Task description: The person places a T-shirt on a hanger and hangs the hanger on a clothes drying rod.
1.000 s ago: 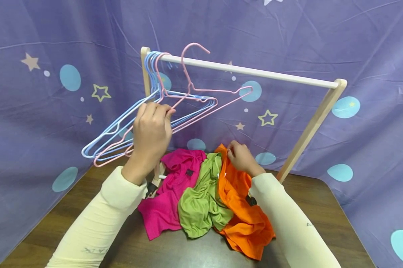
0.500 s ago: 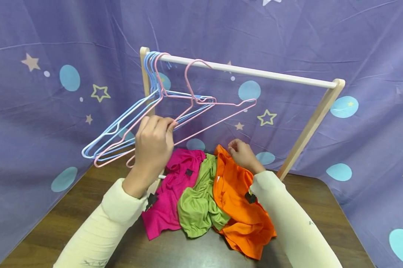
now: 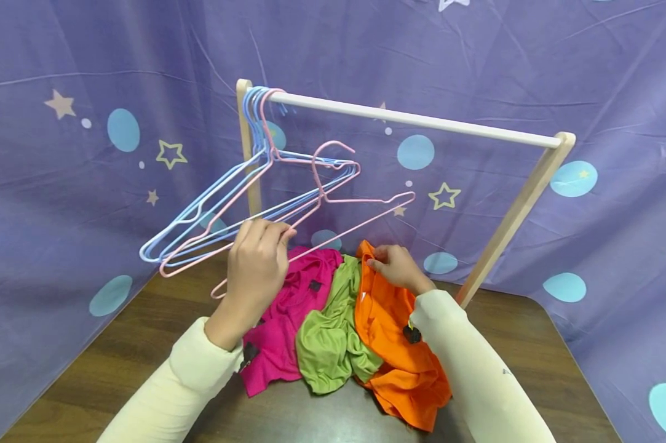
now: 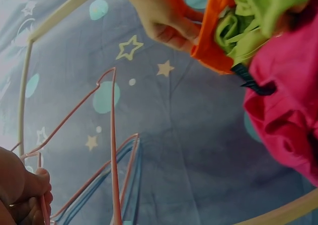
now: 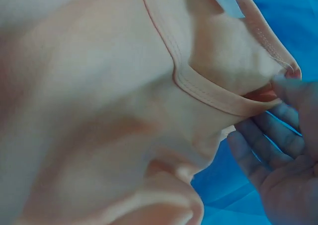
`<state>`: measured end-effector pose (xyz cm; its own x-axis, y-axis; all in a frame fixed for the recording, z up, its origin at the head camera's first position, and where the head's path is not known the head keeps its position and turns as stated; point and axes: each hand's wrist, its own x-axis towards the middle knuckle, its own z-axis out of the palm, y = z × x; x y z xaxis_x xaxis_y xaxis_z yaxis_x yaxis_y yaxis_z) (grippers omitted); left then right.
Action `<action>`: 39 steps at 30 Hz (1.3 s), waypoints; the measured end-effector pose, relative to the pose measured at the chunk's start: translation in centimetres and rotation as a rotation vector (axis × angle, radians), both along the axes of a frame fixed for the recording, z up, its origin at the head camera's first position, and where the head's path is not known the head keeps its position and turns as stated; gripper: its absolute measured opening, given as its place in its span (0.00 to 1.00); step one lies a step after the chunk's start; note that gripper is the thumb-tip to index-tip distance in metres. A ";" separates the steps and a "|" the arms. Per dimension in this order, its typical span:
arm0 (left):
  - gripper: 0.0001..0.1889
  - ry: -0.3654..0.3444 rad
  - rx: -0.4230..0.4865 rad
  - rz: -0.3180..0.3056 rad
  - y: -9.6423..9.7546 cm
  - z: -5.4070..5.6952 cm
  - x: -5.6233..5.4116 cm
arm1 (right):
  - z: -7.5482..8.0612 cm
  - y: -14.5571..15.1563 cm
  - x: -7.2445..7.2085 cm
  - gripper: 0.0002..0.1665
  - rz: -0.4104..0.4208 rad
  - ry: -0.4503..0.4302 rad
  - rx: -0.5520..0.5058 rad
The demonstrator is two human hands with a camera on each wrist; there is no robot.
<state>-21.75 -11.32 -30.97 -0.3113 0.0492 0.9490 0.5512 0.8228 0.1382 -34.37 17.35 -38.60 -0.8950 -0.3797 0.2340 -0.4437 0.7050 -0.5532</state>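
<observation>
My left hand (image 3: 257, 258) grips a pink wire hanger (image 3: 357, 200) by one side, its hook standing free below the rail. In the left wrist view, that hanger's far arm slants across the frame. The right hand (image 3: 397, 267) pinches the neckline edge of an orange shirt (image 3: 404, 363) at its far end. From the right wrist view, the thumb lies inside the neckline band (image 5: 213, 93) and the other fingers stay outside; a pale label shows inside. Beside the orange shirt lie a crumpled green garment (image 3: 329, 351) and a magenta garment (image 3: 274, 354).
A wooden rack with a white rail (image 3: 421, 118) stands at the back of the table (image 3: 532, 369). Several blue hangers (image 3: 248, 107) and another pink one (image 3: 262, 114) hang at the rail's left end. A patterned purple curtain (image 3: 615, 92) encloses the space.
My left hand has lowered the pink hanger, bringing its hook from rail height to below the rail. The right hand loosened at the orange neckline, then took its edge again.
</observation>
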 end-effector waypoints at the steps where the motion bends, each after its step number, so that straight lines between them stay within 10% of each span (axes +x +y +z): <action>1: 0.06 0.000 0.003 -0.004 0.0 -0.3 0.0 | 0.0 0.0 0.0 0.09 0.000 0.014 -0.003; 6: 0.06 -0.016 -0.011 -0.009 -0.4 -1.3 0.1 | -0.1 0.3 -0.2 0.07 -0.048 -0.004 -0.061; 20: 0.06 -0.032 -0.064 0.003 -1.3 -3.2 0.0 | 1.8 1.4 -0.6 0.09 -0.205 -0.394 -0.403; 39: 0.05 -0.059 -0.145 -0.026 -2.5 -3.7 1.5 | 5.0 2.4 -0.5 0.04 -0.423 -0.399 -0.456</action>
